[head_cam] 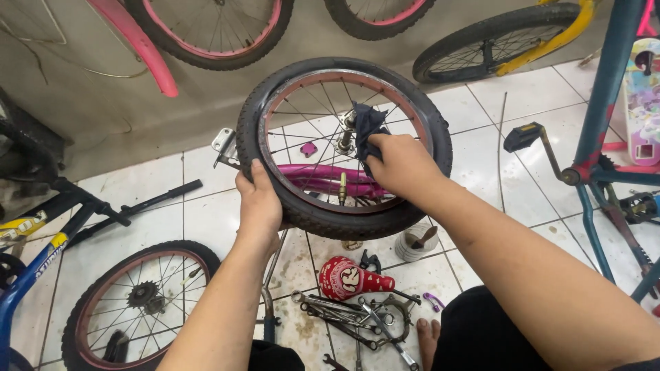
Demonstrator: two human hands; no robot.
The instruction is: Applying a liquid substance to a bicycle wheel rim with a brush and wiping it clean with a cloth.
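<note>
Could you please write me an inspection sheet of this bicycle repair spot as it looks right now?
Surface: white tiled floor, stained near the tools.
Job's things: small bicycle wheel with black tyre, held upright; dark rag pressed at the hub.
Clutter: wrenches, red bicycle saddle, small white tub, second wheel with sprocket lying flat, black pump.
Grippers: left hand grips the tyre, fingers wrapped over its edge; right hand holds the rag inside the rim.
Cables: thin bare wire lying on the tiles.
Surroundings: blue bicycle frame at right, pink frame behind the wheel, more wheels along the wall.
</note>
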